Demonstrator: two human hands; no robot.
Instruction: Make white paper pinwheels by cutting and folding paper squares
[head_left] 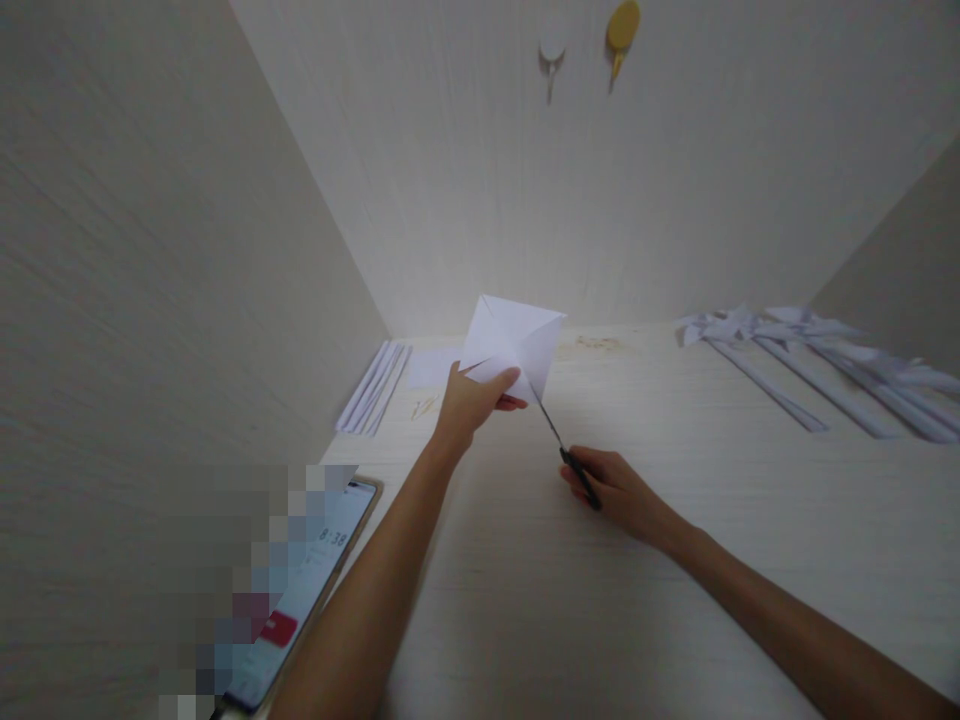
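Observation:
My left hand (480, 395) grips a square sheet of white paper (514, 330) at its lower left, thumb on top and fingers underneath. Crease lines run across the sheet, and a slit shows near its left corner. In my right hand (607, 485) is a pair of scissors (574, 468) with black handles. Their blades reach up to the lower corner of the paper, along a line toward its middle. Whether the blades are fully closed cannot be made out.
Rolled white paper sticks (373, 388) lie at the left beside a flat white sheet (431, 367). Several paper pinwheels on sticks (795, 345) rest at the right. A phone (315, 580) lies at the lower left. A yellow hook (622, 28) and a white hook (552, 50) are on the back wall.

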